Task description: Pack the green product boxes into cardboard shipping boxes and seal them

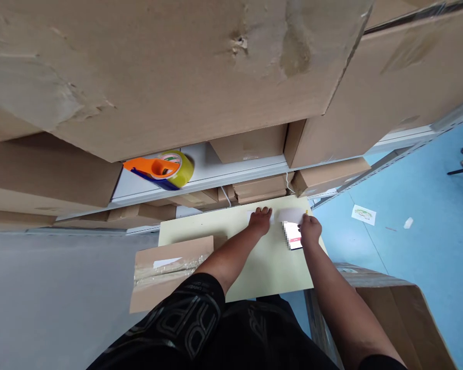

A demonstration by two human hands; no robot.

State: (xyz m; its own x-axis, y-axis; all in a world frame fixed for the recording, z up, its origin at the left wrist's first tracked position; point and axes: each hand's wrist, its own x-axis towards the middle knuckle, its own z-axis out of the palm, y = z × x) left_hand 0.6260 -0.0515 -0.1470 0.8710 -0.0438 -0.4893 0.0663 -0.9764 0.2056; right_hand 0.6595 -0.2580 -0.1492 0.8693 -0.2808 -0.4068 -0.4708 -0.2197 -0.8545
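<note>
My right hand (310, 229) pinches the right end of a white paper slip (290, 215) over the pale yellow tabletop (268, 267). Just below that slip lies a phone (293, 237) with a lit, partly blurred screen. My left hand (260, 221) rests palm down near the table's far edge, fingers stretched forward. Under its fingers is another white piece of paper (271, 218), mostly covered. On the table's left side sits a taped cardboard box (150, 293) with a white label (166, 262).
On the shelf (204, 164) ahead lies an orange and blue tape dispenser (146, 167) with a yellow tape roll (185, 169). Large cardboard boxes (177, 77) overhang the table. An open carton (401, 318) stands at right. Papers (363, 215) lie on the blue floor.
</note>
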